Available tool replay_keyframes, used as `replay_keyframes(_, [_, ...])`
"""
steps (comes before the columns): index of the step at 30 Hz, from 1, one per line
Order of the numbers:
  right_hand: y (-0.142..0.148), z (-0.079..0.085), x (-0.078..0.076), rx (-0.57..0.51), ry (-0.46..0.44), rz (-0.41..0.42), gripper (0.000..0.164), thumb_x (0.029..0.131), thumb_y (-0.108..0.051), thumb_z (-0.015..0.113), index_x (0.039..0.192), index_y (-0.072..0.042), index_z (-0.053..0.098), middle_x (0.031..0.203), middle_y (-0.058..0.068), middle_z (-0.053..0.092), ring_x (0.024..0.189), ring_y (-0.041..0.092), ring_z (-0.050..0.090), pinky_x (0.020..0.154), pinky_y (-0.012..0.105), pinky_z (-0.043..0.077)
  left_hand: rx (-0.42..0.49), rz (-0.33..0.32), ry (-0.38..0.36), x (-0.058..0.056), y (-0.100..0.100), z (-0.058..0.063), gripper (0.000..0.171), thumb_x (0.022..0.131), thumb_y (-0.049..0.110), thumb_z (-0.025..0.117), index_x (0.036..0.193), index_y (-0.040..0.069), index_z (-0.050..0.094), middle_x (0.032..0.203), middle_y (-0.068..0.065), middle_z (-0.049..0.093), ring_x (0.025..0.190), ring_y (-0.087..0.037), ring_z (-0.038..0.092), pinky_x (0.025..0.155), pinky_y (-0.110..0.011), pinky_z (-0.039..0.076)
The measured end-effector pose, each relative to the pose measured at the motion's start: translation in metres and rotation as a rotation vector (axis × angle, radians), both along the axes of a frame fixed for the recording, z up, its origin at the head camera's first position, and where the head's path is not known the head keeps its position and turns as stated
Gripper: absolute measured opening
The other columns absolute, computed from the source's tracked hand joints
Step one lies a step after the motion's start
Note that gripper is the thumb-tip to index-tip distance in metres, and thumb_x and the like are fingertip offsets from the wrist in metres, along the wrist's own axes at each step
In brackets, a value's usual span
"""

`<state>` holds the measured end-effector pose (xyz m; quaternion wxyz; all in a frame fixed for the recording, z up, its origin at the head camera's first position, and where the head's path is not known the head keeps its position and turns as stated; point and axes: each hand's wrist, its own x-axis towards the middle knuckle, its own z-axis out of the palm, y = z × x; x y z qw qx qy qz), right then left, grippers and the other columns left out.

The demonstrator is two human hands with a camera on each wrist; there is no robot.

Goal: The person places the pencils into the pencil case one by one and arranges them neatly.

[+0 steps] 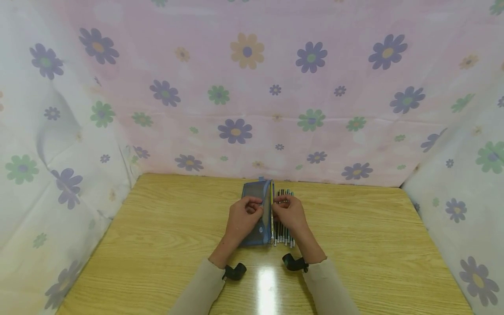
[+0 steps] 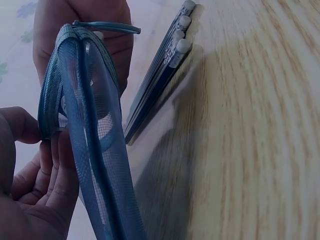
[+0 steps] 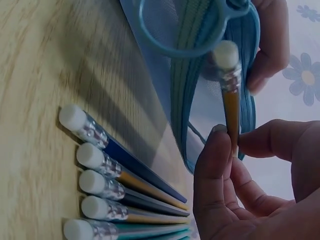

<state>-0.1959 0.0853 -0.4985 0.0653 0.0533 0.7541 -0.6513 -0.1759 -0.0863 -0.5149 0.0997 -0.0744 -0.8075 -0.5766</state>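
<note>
A blue mesh pencil pouch (image 1: pixel 252 238) with a zip lies upright-long on the table, its zipped side parted toward the right. My left hand (image 1: pixel 243 219) pinches the edge of the pouch's opening between thumb and fingers. In my right hand (image 1: pixel 292 214), thumb and fingertips pinch a yellow pencil (image 3: pixel 231 112) with a white eraser. That pencil stands at the pouch's opening, eraser toward me; its far end is hidden in the head view. Beside the pouch, several pencils (image 1: pixel 285 238) lie in a row, with white erasers (image 3: pixel 94 181) and blue, yellow, dark and green barrels.
The wooden table (image 1: pixel 169 227) stretches out on both sides of the pouch. A flowered curtain (image 1: pixel 271 105) closes off the back and sides. A black wrist camera (image 1: pixel 236 271) sits at the left wrist, another wrist camera (image 1: pixel 294 263) at the right.
</note>
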Motion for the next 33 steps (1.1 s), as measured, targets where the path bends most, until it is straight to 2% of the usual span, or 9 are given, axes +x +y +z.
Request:
replay_keyframes(6, [-0.0034, -0.0010, 0.0017, 0.020, 0.006, -0.005, 0.021, 0.099, -0.002, 0.068, 0.118, 0.006, 0.069, 0.093, 0.016, 0.070, 0.072, 0.021, 0.071, 0.064, 0.035, 0.066, -0.007, -0.010, -0.005, -0.0004, 0.0000, -0.0004, 0.014, 0.096, 0.006, 0.074, 0.109, 0.004, 0.077, 0.089, -0.004, 0.072, 0.075, -0.014, 0.069, 0.062, -0.024, 0.059])
replay_keyframes(12, [-0.0066, -0.0041, 0.0024, 0.013, 0.031, -0.005, 0.024, 0.097, -0.001, 0.067, 0.120, 0.006, 0.067, 0.095, 0.019, 0.070, 0.073, 0.022, 0.071, 0.067, 0.039, 0.067, -0.003, -0.030, -0.014, -0.0001, -0.0003, -0.0009, 0.013, 0.098, 0.008, 0.073, 0.111, 0.005, 0.076, 0.091, -0.004, 0.072, 0.077, -0.013, 0.069, 0.065, -0.026, 0.061])
replay_keyframes(33, [-0.0078, -0.0041, 0.0036, 0.049, 0.060, 0.028, 0.024, 0.095, 0.000, 0.069, 0.118, 0.007, 0.069, 0.094, 0.019, 0.072, 0.074, 0.028, 0.075, 0.068, 0.039, 0.067, -0.016, -0.026, -0.033, -0.0013, -0.0009, -0.0029, 0.014, 0.098, 0.009, 0.073, 0.111, 0.007, 0.076, 0.093, -0.003, 0.072, 0.079, -0.014, 0.069, 0.068, -0.025, 0.061])
